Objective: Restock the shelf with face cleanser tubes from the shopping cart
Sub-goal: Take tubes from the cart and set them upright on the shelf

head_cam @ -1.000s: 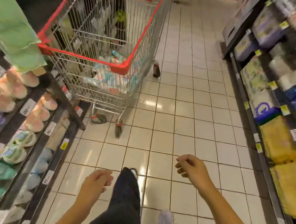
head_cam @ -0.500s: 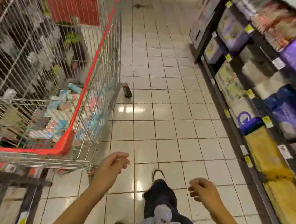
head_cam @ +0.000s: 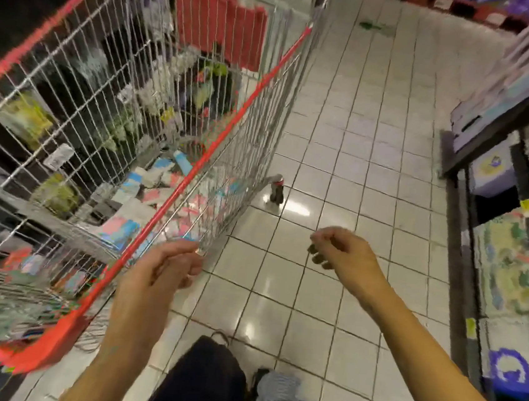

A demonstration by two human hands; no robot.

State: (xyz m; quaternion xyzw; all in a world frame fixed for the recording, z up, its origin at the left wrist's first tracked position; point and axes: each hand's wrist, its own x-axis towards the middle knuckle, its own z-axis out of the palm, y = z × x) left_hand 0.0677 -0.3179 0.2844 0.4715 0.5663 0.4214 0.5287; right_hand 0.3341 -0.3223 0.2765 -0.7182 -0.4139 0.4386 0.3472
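Leg: a dark trouser leg is at the bottom edge, above the white tiled floor.
Left hand: the left hand is raised just beside the near right corner of the cart. Its fingers are loosely bent and grip nothing. The blur does not let me tell if the tips touch the wire.
Right hand: the right hand hangs over the floor, apart from the cart. Its fingers are curled loosely and hold nothing.
Shopping cart: the shopping cart is a wire basket with a red rim, on the left of both hands.
Face cleanser tubes: the face cleanser tubes lie in a loose heap on the cart bottom, white, pink and light blue, beyond the left fingers and behind the wire wall. No hand touches them.
Cart wheel: one wheel stands on the floor at the right side of the cart.
Shelf: the dark shelf on the right carries soft packages, purple, yellow and pale green.
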